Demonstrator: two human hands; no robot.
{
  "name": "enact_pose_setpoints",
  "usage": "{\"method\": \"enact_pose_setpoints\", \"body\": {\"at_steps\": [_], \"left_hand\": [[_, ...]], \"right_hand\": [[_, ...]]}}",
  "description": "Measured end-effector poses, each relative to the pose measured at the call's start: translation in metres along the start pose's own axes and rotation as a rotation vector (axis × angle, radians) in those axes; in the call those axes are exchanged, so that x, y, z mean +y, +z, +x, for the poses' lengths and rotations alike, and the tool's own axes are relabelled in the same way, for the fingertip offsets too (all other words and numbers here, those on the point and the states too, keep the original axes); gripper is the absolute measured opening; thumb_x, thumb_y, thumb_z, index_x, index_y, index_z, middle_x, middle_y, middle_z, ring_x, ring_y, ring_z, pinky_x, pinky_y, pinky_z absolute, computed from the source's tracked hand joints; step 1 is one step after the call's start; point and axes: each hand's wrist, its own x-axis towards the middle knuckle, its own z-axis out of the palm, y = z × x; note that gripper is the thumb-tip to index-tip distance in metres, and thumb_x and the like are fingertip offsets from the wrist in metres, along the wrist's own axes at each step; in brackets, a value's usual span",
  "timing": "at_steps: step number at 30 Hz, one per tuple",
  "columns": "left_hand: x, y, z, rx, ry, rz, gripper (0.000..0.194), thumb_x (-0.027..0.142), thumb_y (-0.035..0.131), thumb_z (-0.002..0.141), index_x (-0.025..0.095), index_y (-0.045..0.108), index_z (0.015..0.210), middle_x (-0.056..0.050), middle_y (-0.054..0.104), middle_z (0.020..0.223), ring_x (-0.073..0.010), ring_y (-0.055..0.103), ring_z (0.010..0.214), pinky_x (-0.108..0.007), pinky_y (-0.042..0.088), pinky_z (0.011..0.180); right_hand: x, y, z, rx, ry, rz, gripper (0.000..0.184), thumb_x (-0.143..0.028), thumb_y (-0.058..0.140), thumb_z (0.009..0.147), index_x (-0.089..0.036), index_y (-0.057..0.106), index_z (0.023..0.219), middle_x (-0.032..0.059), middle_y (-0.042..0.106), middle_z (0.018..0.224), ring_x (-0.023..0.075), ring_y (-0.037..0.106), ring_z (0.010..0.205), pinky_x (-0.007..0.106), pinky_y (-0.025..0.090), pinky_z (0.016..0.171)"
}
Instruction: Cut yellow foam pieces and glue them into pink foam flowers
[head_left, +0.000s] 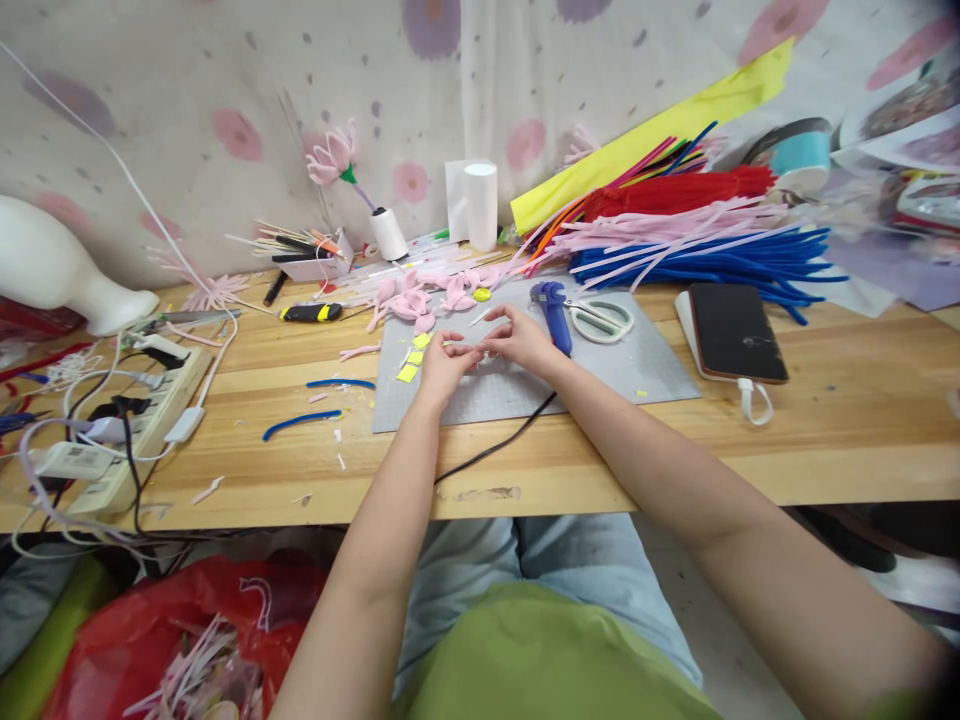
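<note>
My left hand [444, 366] and my right hand [519, 342] meet over a grey cutting mat [622, 380], fingertips pinched close together. Something small and whitish shows between them, too small to name. A thin white tip [478, 318] sticks up by my right fingers. Left of my left hand lie small yellow squares [408, 373]. Pink petal-like pieces [409, 305] and a yellow piece [481, 294] lie just beyond. A blue glue gun [553, 312] rests beside my right wrist, with white-handled scissors [604, 320] to its right.
Bundles of blue pipe cleaners [697, 262] and pink and red ones lie at the back right. A phone [739, 330] sits on the right. On the left are a power strip [161, 410], a utility knife [310, 313] and two blue pieces [300, 422]. A pink flower [334, 155] stands behind.
</note>
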Motion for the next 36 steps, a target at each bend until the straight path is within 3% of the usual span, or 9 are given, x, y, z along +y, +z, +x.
{"method": "enact_pose_setpoints", "body": {"at_steps": [8, 15, 30, 36], "left_hand": [[-0.003, 0.001, 0.0, 0.015, -0.012, -0.099, 0.049, 0.015, 0.075, 0.051, 0.02, 0.038, 0.082, 0.003, 0.063, 0.065, -0.0105, 0.059, 0.056, -0.028, 0.047, 0.066], [-0.008, 0.002, 0.004, 0.072, 0.07, -0.112, 0.047, 0.015, 0.071, 0.053, 0.022, 0.033, 0.08, 0.005, 0.061, 0.063, -0.0099, 0.058, 0.054, -0.025, 0.044, 0.062], [-0.014, 0.002, 0.006, 0.079, 0.086, -0.057, 0.045, 0.017, 0.072, 0.055, 0.021, 0.035, 0.08, 0.005, 0.06, 0.061, -0.0104, 0.059, 0.056, -0.024, 0.044, 0.062], [-0.009, 0.002, 0.005, 0.105, 0.061, -0.04, 0.046, 0.015, 0.073, 0.054, 0.02, 0.038, 0.084, 0.003, 0.063, 0.069, -0.0119, 0.062, 0.062, -0.028, 0.049, 0.067]], "right_hand": [[0.0, 0.003, 0.0, 0.111, 0.011, 0.095, 0.042, -0.022, 0.069, 0.06, -0.022, 0.042, 0.092, -0.0047, 0.064, 0.064, 0.0122, 0.058, 0.053, 0.022, 0.04, 0.047], [-0.006, 0.003, -0.006, 0.041, 0.0, 0.225, 0.043, -0.023, 0.067, 0.06, -0.021, 0.04, 0.093, -0.0046, 0.064, 0.066, 0.0114, 0.058, 0.056, 0.021, 0.039, 0.048], [-0.006, 0.007, -0.007, 0.019, -0.056, 0.148, 0.047, -0.028, 0.066, 0.056, -0.022, 0.039, 0.094, -0.0039, 0.062, 0.069, 0.012, 0.057, 0.06, 0.024, 0.043, 0.053], [-0.005, 0.007, -0.005, 0.039, -0.066, 0.136, 0.044, -0.026, 0.064, 0.057, -0.023, 0.04, 0.093, -0.0059, 0.061, 0.066, 0.0109, 0.057, 0.058, 0.024, 0.044, 0.054]]}}
